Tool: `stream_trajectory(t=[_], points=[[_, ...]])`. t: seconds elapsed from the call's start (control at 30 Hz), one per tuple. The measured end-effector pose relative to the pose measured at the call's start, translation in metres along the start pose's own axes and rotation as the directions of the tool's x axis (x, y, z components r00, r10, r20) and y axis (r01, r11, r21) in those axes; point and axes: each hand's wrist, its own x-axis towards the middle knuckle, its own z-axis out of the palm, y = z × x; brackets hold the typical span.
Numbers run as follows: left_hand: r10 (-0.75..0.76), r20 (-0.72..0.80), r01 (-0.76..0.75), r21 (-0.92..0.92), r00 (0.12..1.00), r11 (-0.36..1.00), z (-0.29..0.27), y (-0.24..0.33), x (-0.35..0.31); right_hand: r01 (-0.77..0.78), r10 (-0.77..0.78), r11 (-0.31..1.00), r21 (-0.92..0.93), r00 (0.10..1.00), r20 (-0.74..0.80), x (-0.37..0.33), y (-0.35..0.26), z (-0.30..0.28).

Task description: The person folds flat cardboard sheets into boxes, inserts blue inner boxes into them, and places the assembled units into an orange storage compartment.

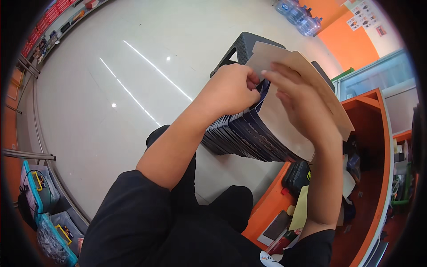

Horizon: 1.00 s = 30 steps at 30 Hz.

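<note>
In front of me rises a thick stack of flat cardboard sheets [249, 135], their dark blue printed edges facing me and their plain brown side up. My left hand [233, 86] is closed at the stack's far left corner, fingers curled and thumb against a blue edge that sticks up there. My right hand [302, 100] is over the brown top with its fingers stretched out, slightly blurred. Behind its fingers a brown cardboard sheet [327, 95] stands tilted up from the stack. A dark grey plastic stool [244, 46] shows beyond the stack, partly hidden by it.
On the right stands an orange cabinet [378, 133] with papers and a dark case [296, 178] inside it. Large water bottles [298, 18] are at the far wall. Teal-edged plastic bins [58, 231] sit at lower left, and a shelf [66, 24] at upper left. The floor is pale, glossy tile.
</note>
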Motion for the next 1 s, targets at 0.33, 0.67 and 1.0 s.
stream_trajectory(t=[0.33,0.67,1.0], points=[[0.03,-0.048,-0.031,-0.005,0.998,1.0,0.008,0.001,-0.001,-0.007,0.012,0.999,0.032,0.989,-0.146,0.011,0.032,0.024],[0.006,-0.053,-0.007,-0.013,0.999,1.0,0.011,-0.001,-0.004,-0.166,0.224,0.942,0.292,0.959,-0.175,-0.086,0.009,-0.037],[-0.044,-0.04,0.048,0.094,0.998,0.994,0.017,0.026,-0.013,-0.252,0.349,0.937,0.243,0.711,-0.61,-0.215,-0.055,0.086]])
